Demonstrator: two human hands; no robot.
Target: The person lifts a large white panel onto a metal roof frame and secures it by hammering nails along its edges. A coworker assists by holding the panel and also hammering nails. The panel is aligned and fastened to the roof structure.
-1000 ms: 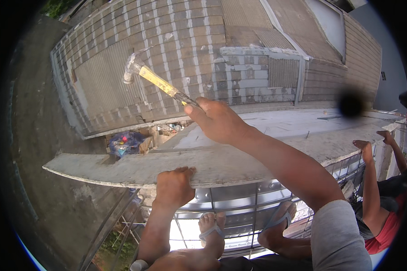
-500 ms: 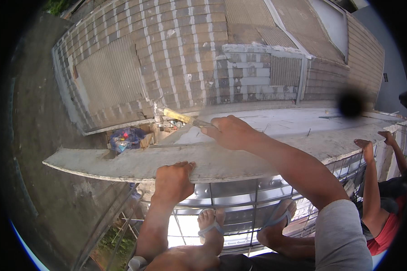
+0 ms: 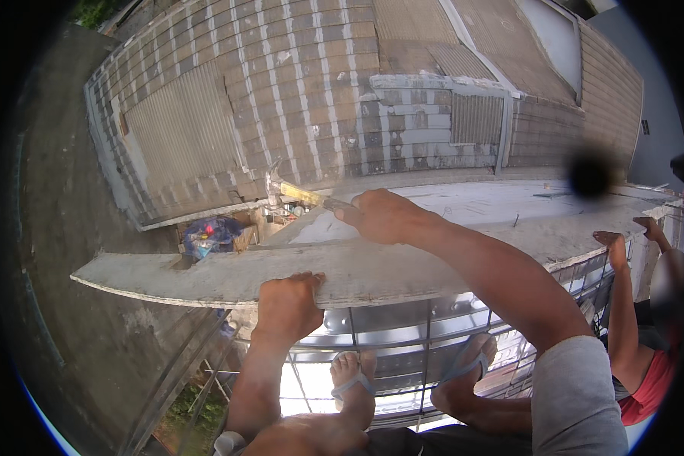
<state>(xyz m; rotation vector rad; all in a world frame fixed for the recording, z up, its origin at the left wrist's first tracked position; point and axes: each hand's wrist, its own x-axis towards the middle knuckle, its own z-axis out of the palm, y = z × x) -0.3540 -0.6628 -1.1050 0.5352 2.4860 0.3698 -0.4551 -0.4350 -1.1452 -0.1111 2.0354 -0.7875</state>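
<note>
A claw hammer (image 3: 300, 193) with a yellow and dark handle is in my right hand (image 3: 387, 216), its fingers wrapped round the lower part of the grip. The metal head points left with the claw upward, above the far side of a long grey slab (image 3: 182, 275). My left hand (image 3: 287, 305) is closed over the slab's near edge, fingers on top; the thumb is hidden. Below it, my feet in light flip-flops (image 3: 467, 361) stand on a metal bar grid (image 3: 429, 334).
A tiled roof (image 3: 304, 99) with pale stripes spreads beyond the slab. At the right, another person's hands (image 3: 614, 245) rest on the slab's edge. Blue plastic sheeting (image 3: 209, 235) lies lower down past the slab. A dark paved surface (image 3: 76, 228) lies far below at left.
The hammer has turned in my right hand, so its claw now shows pointing up. My left hand keeps its hold on the slab. At far right, the other person has shifted slightly.
</note>
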